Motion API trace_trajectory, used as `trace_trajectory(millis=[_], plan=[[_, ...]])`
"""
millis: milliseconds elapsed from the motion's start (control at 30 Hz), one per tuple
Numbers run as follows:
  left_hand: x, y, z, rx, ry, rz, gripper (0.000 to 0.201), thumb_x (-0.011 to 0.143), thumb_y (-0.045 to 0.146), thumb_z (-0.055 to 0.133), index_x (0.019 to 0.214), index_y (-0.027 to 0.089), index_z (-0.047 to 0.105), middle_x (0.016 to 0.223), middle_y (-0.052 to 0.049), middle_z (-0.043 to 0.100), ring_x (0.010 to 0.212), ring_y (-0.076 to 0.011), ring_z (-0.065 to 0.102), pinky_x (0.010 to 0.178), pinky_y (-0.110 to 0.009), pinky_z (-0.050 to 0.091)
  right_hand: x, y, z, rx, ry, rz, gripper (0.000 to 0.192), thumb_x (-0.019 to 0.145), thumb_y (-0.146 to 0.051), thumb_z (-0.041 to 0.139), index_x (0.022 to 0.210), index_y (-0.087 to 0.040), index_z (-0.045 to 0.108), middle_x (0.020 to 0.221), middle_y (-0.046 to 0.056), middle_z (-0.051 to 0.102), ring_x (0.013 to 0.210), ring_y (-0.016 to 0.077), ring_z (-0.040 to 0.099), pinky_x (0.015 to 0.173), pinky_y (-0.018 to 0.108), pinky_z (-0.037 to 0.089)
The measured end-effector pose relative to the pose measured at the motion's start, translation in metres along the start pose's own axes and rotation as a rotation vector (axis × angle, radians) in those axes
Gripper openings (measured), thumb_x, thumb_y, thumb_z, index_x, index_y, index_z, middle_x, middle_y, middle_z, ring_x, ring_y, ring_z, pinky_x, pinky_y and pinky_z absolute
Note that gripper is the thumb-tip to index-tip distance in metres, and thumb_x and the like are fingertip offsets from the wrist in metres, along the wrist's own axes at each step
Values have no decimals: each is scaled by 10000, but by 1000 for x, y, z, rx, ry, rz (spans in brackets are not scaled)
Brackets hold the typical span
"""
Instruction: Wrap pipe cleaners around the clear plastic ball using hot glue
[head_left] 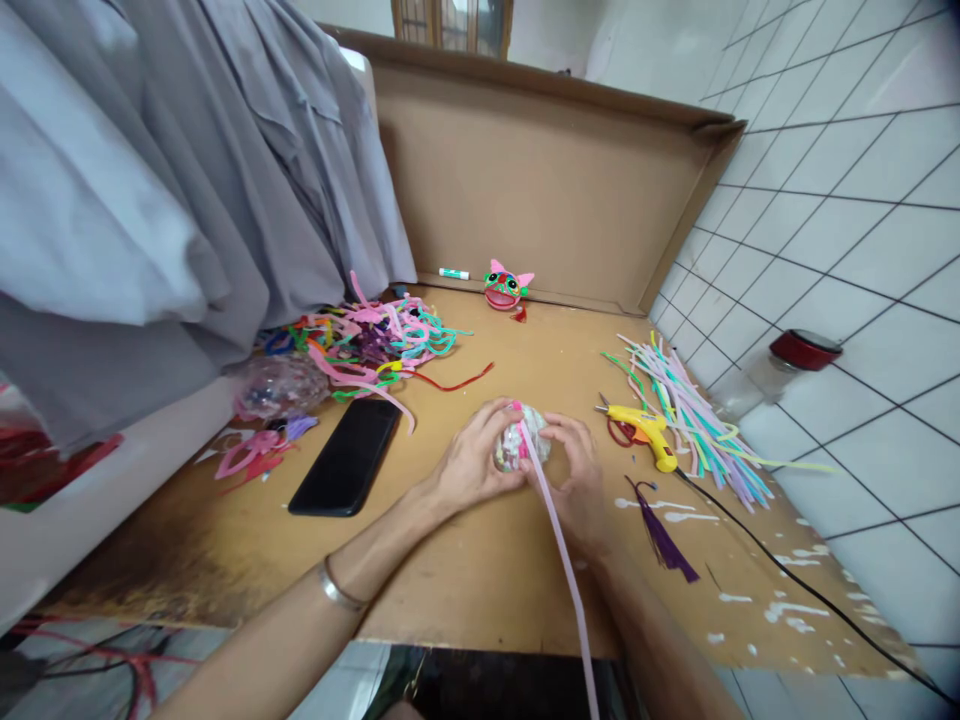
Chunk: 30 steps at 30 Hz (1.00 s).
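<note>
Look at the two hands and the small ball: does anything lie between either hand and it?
Nothing visible does. The left hand and right hand both already cup the small ball, with a pink pipe cleaner running over its front and down toward the camera.

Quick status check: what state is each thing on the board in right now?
Ball: held in both hands, pink pipe cleaner laid over it.
Left hand: gripping ball.
Right hand: gripping ball.
Glue gun: lying down, corded.
Phone: flat, screen dark.
Jar: on its side, lid on.
Glue stick: lying flat, capped.
</note>
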<state>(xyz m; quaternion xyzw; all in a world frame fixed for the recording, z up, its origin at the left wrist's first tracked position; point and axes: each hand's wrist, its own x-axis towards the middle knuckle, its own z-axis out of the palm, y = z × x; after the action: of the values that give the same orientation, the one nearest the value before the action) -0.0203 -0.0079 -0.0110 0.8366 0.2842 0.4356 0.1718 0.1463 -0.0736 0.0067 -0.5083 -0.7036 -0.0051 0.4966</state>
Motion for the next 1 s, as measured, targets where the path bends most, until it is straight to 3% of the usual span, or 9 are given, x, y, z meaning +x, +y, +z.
trace_trajectory(millis=[200, 467, 700, 833, 933, 1000], plan=[[1, -1, 0, -23, -56, -35, 626, 745, 364, 768, 1279, 171, 502, 1379, -201, 502, 1324, -326, 504, 1083, -493, 463, -3, 3, -1, -23, 76, -39, 107, 908, -240, 565, 931, -252, 669, 1039, 51, 668, 994, 215, 624, 887, 399, 501], [1, 2, -2, 7, -100, -24, 631, 771, 347, 726, 1320, 187, 460, 1424, -197, 461, 1356, -323, 467, 1102, -497, 443, -1, 0, -2, -46, 34, -94, 137, 915, -203, 542, 938, -247, 669, 994, 54, 674, 957, 209, 633, 856, 396, 508], [-2, -2, 1, 89, -60, 6, 638, 785, 390, 709, 1319, 178, 431, 1420, -212, 447, 1363, -352, 445, 1098, -534, 432, -1, -5, 2, -33, -16, -128, 147, 916, -189, 503, 962, -228, 637, 997, 61, 685, 954, 194, 634, 845, 374, 491], [-1, -3, 1, 91, -36, -25, 634, 784, 388, 714, 1316, 187, 433, 1384, -185, 483, 1308, -338, 504, 1060, -500, 476, -3, 14, 4, -107, 34, -37, 180, 926, -175, 448, 954, -213, 622, 948, 57, 690, 932, 193, 621, 860, 371, 466], [0, -5, 0, 71, 6, -27, 629, 767, 383, 730, 1291, 183, 446, 1323, -164, 533, 1259, -321, 545, 1055, -481, 485, 9, 40, -7, -362, 120, 122, 203, 914, -215, 441, 1008, -188, 619, 990, 101, 677, 985, 240, 601, 898, 415, 446], [1, -6, 0, 41, 31, -28, 616, 760, 391, 735, 1270, 182, 457, 1300, -156, 551, 1246, -313, 555, 1057, -475, 485, 22, 55, -21, -589, 75, 227, 268, 893, -261, 489, 1106, -144, 602, 1086, 164, 658, 1037, 292, 587, 902, 459, 442]])
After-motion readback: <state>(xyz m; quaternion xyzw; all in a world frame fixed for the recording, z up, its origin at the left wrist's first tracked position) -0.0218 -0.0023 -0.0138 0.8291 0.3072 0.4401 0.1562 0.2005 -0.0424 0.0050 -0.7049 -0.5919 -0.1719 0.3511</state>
